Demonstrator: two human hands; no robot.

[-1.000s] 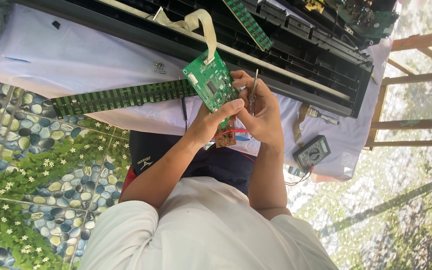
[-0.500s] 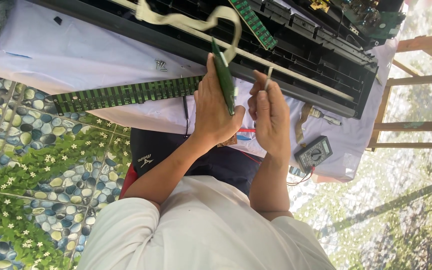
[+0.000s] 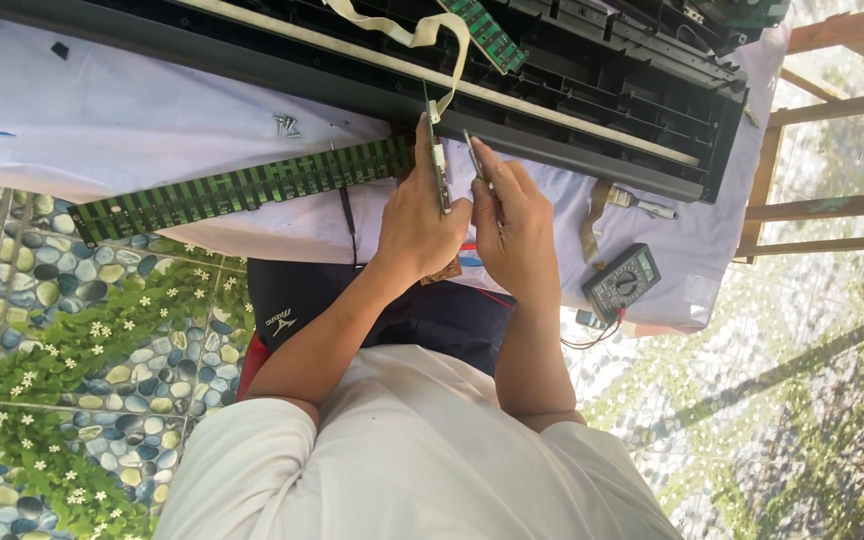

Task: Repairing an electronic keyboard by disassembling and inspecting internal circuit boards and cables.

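My left hand [image 3: 414,225] grips a small green circuit board [image 3: 438,172], turned edge-on toward me. A cream ribbon cable [image 3: 422,32] loops from the board's top up to the black keyboard chassis [image 3: 562,85]. My right hand [image 3: 514,222] is right beside the left, thumb side nearly touching it, and pinches a thin metal tool [image 3: 473,153] whose tip points up next to the board. Both hands hover over the white cloth [image 3: 102,120], just below the chassis edge.
A long green contact strip [image 3: 242,190] lies on the cloth left of my hands, with a few screws [image 3: 285,124] above it. A dark multimeter [image 3: 620,282] lies at the right. A second green board [image 3: 488,32] rests in the chassis. Wooden rails [image 3: 832,110] stand at the far right.
The small board has turned in my left hand from face-on to edge-on. Both hands have shifted slightly toward the chassis, and the right hand has closed in on the board.
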